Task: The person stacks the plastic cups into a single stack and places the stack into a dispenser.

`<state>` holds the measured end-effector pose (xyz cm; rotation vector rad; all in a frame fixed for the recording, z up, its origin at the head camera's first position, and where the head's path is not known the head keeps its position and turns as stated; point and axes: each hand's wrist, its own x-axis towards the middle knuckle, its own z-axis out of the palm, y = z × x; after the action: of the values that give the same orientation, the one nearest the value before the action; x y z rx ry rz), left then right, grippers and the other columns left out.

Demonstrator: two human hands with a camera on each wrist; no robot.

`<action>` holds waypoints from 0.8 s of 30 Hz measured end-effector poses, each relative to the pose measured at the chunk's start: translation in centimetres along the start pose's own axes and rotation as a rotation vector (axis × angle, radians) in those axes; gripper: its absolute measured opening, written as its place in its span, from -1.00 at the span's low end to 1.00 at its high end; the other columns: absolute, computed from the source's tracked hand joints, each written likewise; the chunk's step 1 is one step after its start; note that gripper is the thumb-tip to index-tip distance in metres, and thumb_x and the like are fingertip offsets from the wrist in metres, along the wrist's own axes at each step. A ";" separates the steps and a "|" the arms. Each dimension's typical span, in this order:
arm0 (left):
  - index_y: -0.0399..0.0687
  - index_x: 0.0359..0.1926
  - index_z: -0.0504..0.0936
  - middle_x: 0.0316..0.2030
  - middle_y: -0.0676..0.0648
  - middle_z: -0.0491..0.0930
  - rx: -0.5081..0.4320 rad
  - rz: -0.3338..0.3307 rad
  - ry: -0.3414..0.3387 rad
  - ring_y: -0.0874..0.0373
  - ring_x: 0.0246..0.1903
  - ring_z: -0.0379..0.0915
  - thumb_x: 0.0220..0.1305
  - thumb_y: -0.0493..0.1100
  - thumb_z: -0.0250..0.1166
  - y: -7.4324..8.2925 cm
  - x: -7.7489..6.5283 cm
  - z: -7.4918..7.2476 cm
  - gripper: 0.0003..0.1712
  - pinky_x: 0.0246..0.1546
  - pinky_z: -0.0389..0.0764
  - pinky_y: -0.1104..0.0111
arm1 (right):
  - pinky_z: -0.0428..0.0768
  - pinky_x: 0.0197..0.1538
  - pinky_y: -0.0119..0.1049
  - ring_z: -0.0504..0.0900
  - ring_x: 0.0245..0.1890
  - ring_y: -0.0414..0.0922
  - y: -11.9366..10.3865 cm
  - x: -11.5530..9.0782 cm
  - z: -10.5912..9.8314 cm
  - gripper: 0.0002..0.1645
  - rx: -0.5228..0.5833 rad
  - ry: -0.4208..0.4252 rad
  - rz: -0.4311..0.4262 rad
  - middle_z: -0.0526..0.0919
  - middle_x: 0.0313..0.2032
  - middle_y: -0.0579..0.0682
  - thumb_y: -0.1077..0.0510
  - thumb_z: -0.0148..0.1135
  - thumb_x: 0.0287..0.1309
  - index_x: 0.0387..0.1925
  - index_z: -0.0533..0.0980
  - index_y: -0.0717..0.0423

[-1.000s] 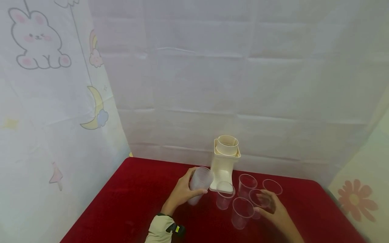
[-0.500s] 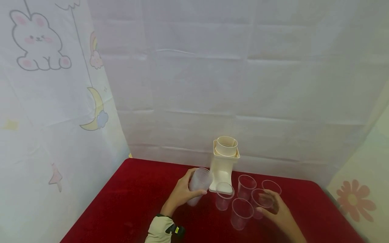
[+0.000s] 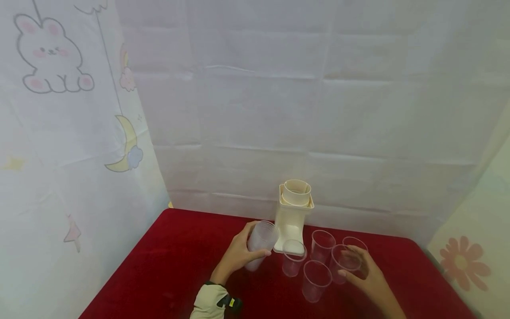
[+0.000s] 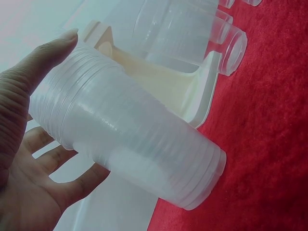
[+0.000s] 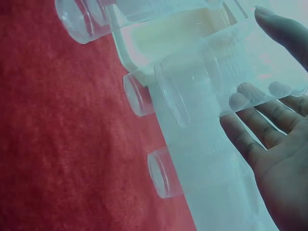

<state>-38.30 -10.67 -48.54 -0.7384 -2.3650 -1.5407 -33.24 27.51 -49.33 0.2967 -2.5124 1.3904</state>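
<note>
My left hand [image 3: 238,253] grips a stack of nested clear plastic cups [image 4: 130,125], thumb on one side and fingers on the other. The stack tilts beside the cream-coloured stand, its rims up. On the right, my right hand [image 3: 368,272] holds a single clear plastic cup [image 5: 207,77] between thumb and fingers; its base appears raised off the cloth in the right wrist view. Close around it stand several more clear cups, among them a near cup [image 3: 316,283], a left cup [image 3: 292,266] and a back cup [image 3: 322,248]. Another cup [image 3: 356,241] is partly behind my right hand.
A cream-coloured stand [image 3: 290,221] with a round ring on top stands at the back of the table, behind the cups. Red cloth [image 3: 179,266] covers the table. A pale sheet [image 3: 255,110] hangs directly behind its back edge, and a printed sheet hangs at the left.
My right hand has shifted slightly right, and the cup in it has moved right and up, away from the near cup. My left hand and its stack have stayed nearly still.
</note>
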 end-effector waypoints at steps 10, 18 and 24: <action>0.26 0.36 0.32 0.18 0.08 0.51 -0.030 -0.001 0.011 0.07 0.05 0.52 0.01 0.06 0.59 0.2 0.1 0.0 -0.08 -0.08 0.59 0.14 | 0.37 0.04 -0.69 0.41 0.09 -0.59 -0.3 0.3 -0.2 -0.15 0.021 0.010 -0.071 0.51 0.21 0.21 0.09 0.44 0.18 0.39 0.21 0.10; 0.26 0.36 0.31 0.17 0.08 0.52 -0.009 -0.001 0.011 0.11 0.01 0.53 0.01 0.09 0.58 0.1 0.1 -0.2 -0.08 -0.12 0.59 0.23 | 0.30 0.03 -0.75 0.35 0.10 -0.63 -1.1 0.6 -0.4 -0.09 -0.013 0.040 -0.098 0.51 0.21 0.19 0.07 0.47 0.14 0.41 0.19 0.11; 0.26 0.36 0.31 0.17 0.06 0.52 -0.013 0.002 0.003 0.10 -0.03 0.55 0.02 0.10 0.58 -0.1 0.0 0.0 -0.09 -0.16 0.60 0.26 | 0.35 0.01 -0.73 0.36 0.10 -0.62 -1.5 0.5 -0.6 -0.11 -0.017 0.063 -0.115 0.51 0.20 0.22 0.11 0.47 0.14 0.40 0.21 0.14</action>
<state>-38.36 -10.72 -48.61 -0.7408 -2.3537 -1.5570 -33.17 27.21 -47.72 0.3813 -2.4145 1.3132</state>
